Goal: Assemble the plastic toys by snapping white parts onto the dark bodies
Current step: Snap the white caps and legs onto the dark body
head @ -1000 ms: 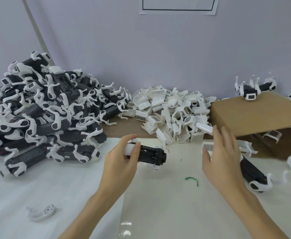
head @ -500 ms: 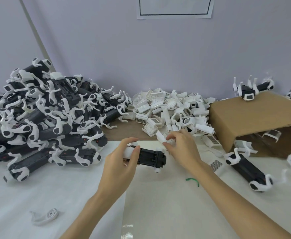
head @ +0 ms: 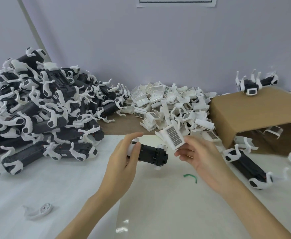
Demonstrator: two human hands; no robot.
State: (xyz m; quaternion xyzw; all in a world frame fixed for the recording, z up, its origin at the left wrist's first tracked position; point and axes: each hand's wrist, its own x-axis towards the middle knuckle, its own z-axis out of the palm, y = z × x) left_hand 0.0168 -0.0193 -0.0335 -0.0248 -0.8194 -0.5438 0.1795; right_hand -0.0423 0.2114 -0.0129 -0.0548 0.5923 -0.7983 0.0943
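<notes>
My left hand (head: 122,161) grips a dark toy body (head: 152,155) by its left end, holding it just above the white table. My right hand (head: 199,156) pinches a white part with a grey grille (head: 173,137) by its lower edge, up and to the right of the body's right end. The part and the body are apart. A heap of loose white parts (head: 168,107) lies behind my hands.
A big pile of dark bodies with white legs (head: 43,107) fills the left. A cardboard box (head: 255,114) stands at the right with a toy (head: 251,85) on top. Another toy (head: 246,164) lies right of my hand. A loose white leg (head: 38,210) and a green scrap (head: 190,176) lie on the table.
My right hand reached into the white heap, took a grille part, and lifted it back toward the dark body. My left hand kept holding the body in place.
</notes>
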